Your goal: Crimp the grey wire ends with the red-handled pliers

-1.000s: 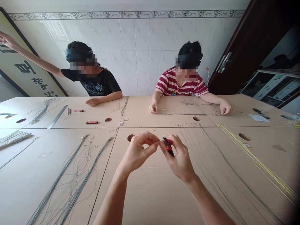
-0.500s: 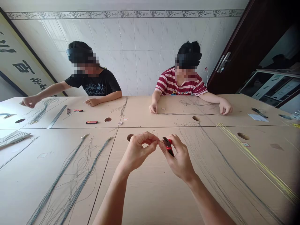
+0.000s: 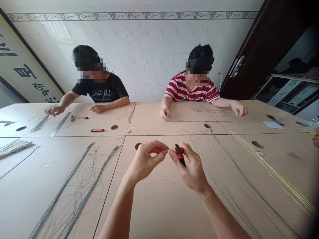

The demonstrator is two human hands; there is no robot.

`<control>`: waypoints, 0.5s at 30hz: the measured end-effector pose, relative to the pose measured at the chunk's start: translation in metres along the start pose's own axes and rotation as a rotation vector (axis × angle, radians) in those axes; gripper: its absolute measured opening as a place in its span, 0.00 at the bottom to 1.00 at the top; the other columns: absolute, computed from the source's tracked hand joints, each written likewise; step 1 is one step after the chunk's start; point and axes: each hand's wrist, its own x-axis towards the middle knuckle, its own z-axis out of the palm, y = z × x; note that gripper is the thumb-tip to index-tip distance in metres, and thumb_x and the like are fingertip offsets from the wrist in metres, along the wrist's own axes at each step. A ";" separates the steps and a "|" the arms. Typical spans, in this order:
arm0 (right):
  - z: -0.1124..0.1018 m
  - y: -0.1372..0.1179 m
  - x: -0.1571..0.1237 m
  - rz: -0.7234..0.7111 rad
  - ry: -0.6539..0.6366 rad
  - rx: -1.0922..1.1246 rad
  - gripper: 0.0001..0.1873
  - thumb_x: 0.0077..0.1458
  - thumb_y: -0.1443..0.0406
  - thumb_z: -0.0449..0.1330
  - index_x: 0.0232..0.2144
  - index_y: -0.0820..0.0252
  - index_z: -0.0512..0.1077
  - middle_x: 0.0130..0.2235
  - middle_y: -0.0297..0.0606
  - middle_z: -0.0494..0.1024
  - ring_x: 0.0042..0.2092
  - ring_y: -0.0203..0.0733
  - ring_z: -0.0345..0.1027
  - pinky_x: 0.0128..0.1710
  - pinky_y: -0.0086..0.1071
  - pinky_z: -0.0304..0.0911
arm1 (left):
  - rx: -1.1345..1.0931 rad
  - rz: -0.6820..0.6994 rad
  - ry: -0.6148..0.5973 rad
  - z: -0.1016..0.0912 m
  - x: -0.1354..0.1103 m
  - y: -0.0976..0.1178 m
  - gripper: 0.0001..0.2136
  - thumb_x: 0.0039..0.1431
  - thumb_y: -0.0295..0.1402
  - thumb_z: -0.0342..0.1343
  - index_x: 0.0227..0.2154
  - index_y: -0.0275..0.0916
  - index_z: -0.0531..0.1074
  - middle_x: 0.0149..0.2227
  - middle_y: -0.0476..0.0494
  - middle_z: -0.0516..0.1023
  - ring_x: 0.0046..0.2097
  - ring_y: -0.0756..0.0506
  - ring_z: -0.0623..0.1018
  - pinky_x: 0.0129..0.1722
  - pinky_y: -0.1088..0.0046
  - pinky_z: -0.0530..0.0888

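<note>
My left hand [image 3: 147, 162], fingers pinched, holds a thin cord [image 3: 163, 139] that loops up behind the fingertips. Close beside it, my right hand [image 3: 193, 167] is closed around small pliers [image 3: 180, 155] with dark jaws and red-and-black handles. The jaws point upward, and the right thumb and fingertip nearly meet the left fingertips at the cord's end. What sits at that end is too small to make out. Both hands are raised above the table [image 3: 154, 212].
Bundles of grey-green cords [image 3: 96, 179] with metal ends lie at left. Loose grey cords [image 3: 239, 169] and yellow cords [image 3: 269, 166] run along the right. Round holes [image 3: 258, 144] pierce the table. Two co-workers [image 3: 107, 88] sit opposite; another person's hand [image 3: 316, 140] shows at the right edge.
The pliers have turned slightly in my right hand; my left hand stays almost still. The left co-worker's outstretched hand moved inward. The right co-worker's hand rose, and a hand appeared at the right edge.
</note>
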 end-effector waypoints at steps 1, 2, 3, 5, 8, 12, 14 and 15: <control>-0.001 0.000 0.000 0.004 0.001 0.003 0.09 0.62 0.63 0.54 0.29 0.56 0.62 0.28 0.33 0.67 0.32 0.37 0.60 0.33 0.31 0.60 | 0.008 -0.006 0.005 -0.001 0.000 0.000 0.04 0.58 0.33 0.58 0.31 0.40 0.76 0.31 0.47 0.78 0.35 0.49 0.76 0.38 0.75 0.72; -0.002 0.000 0.000 0.007 0.003 0.004 0.08 0.62 0.64 0.54 0.29 0.56 0.62 0.29 0.33 0.67 0.32 0.37 0.60 0.33 0.31 0.60 | 0.013 -0.017 0.006 -0.003 0.000 0.000 0.04 0.57 0.33 0.59 0.31 0.40 0.76 0.30 0.47 0.78 0.34 0.50 0.76 0.37 0.76 0.72; -0.003 0.001 0.001 0.008 0.006 0.005 0.08 0.62 0.64 0.54 0.29 0.56 0.62 0.29 0.32 0.67 0.32 0.37 0.60 0.33 0.31 0.60 | 0.014 -0.034 0.006 -0.006 0.000 0.000 0.04 0.57 0.33 0.59 0.30 0.40 0.77 0.30 0.48 0.78 0.33 0.50 0.76 0.35 0.76 0.72; -0.006 0.002 0.001 0.002 0.026 0.000 0.08 0.62 0.65 0.54 0.29 0.56 0.62 0.28 0.31 0.66 0.31 0.36 0.60 0.32 0.30 0.59 | -0.024 -0.065 0.018 -0.013 0.000 -0.002 0.04 0.55 0.34 0.62 0.30 0.40 0.78 0.30 0.47 0.79 0.34 0.50 0.76 0.35 0.76 0.71; -0.012 0.005 0.003 -0.003 0.092 -0.036 0.10 0.61 0.64 0.55 0.27 0.56 0.62 0.26 0.29 0.64 0.29 0.35 0.57 0.30 0.29 0.57 | -0.200 -0.106 0.139 -0.028 0.003 -0.009 0.06 0.53 0.36 0.63 0.29 0.39 0.79 0.35 0.45 0.80 0.38 0.48 0.77 0.39 0.75 0.73; -0.026 0.013 0.007 -0.007 0.190 -0.109 0.10 0.60 0.62 0.58 0.27 0.57 0.64 0.25 0.30 0.66 0.28 0.34 0.58 0.31 0.28 0.57 | -0.621 -0.086 0.540 -0.050 0.010 -0.018 0.12 0.54 0.39 0.60 0.21 0.37 0.73 0.32 0.45 0.79 0.42 0.46 0.78 0.39 0.74 0.76; -0.035 0.019 0.010 0.006 0.257 -0.126 0.09 0.59 0.61 0.58 0.28 0.57 0.66 0.26 0.30 0.68 0.29 0.34 0.60 0.32 0.29 0.58 | -0.843 -0.041 0.761 -0.060 0.012 -0.018 0.13 0.56 0.39 0.56 0.20 0.37 0.71 0.29 0.46 0.79 0.39 0.48 0.79 0.33 0.77 0.76; -0.041 0.024 0.012 0.019 0.302 -0.134 0.10 0.59 0.60 0.59 0.28 0.58 0.67 0.27 0.31 0.69 0.29 0.34 0.61 0.32 0.29 0.59 | -0.930 -0.035 0.838 -0.065 0.012 -0.016 0.13 0.57 0.38 0.54 0.20 0.37 0.70 0.27 0.47 0.78 0.37 0.49 0.79 0.29 0.80 0.75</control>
